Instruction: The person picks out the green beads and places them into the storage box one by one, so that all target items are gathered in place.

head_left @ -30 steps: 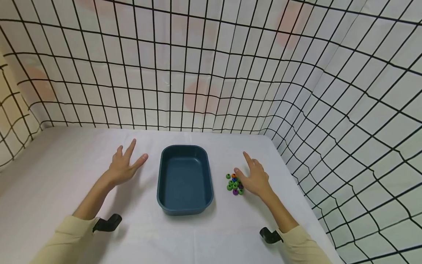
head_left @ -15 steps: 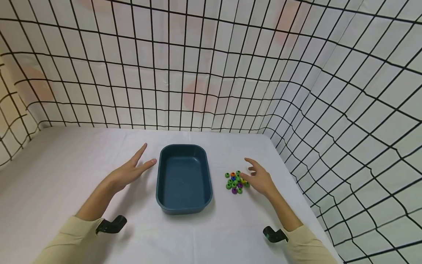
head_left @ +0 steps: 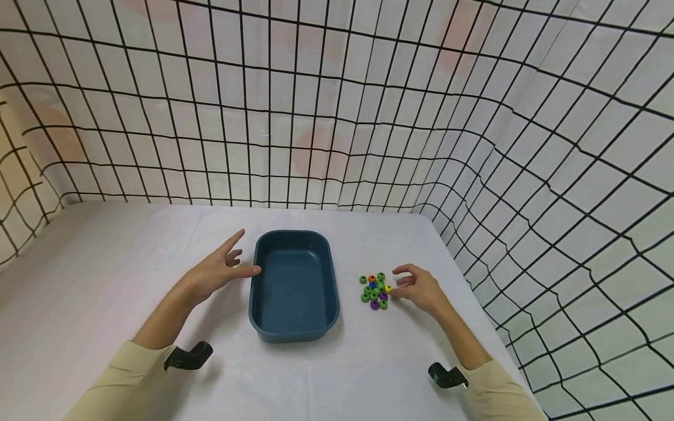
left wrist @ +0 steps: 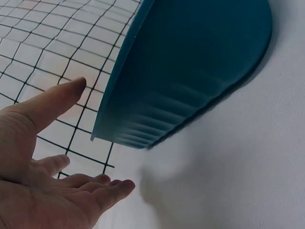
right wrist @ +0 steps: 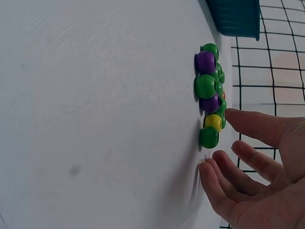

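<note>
A dark teal rectangular tub (head_left: 293,336) with nothing in it stands mid-table. My left hand (head_left: 213,276) hovers at its left side, thumb tip overlapping the rim in the head view; in the left wrist view the fingers (left wrist: 107,193) are spread beside the tub's ribbed wall. To the right of the tub lies a cluster of round beads (head_left: 374,294), mostly green, with purple, blue, orange and yellow ones. My right hand (head_left: 423,289) is at the cluster's right edge, fingers bent and holding nothing. In the right wrist view its thumb is near a yellow bead (right wrist: 213,122) and a green bead (right wrist: 209,137).
A white cloth (head_left: 337,380) covers the table. Black wire mesh (head_left: 295,146) rises along the back and the right side, with white sheeting behind it. A black camera mount sticks out from each cuff.
My left hand has moved right, from apart from the tub up to its rim. My right hand has drawn back to the right, uncovering more beads, and its fingers have bent.
</note>
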A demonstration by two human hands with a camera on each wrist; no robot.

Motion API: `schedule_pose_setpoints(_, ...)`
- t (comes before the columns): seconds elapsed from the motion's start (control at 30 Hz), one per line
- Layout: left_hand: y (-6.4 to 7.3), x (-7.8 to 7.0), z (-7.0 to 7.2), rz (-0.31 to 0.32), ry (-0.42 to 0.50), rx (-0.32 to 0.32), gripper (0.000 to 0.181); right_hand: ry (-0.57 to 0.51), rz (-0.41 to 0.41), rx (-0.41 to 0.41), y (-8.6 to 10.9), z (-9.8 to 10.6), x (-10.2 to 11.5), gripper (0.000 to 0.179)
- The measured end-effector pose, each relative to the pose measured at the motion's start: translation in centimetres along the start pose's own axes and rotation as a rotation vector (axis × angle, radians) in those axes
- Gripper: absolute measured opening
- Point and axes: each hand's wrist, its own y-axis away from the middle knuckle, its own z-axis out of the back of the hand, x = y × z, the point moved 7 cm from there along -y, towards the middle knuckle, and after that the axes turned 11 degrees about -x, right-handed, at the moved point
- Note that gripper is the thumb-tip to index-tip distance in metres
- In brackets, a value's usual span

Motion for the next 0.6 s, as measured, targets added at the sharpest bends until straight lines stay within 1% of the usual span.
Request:
schedule_pose_setpoints(0.13, -0.23, -0.01, -0.25, -0.01, 0.023, 0.001, 0.109, 0.016, -0.011, 0.003, 0.24, 0.15, -0.4, 0.05)
schedule_pose_setpoints(0.43, -0.42, 0.28, -0.86, -0.034, 0.144, 0.007, 0.096, 0.01, -0.014, 0.014, 0.36, -0.04, -0.51, 0.045)
schedule_pose_setpoints(0.6, -0.64, 0.43, -0.87, -0.039, 0.154, 0.0, 0.092, 0.011, 0.003, 0.021, 0.21, -0.16, -0.72, 0.043)
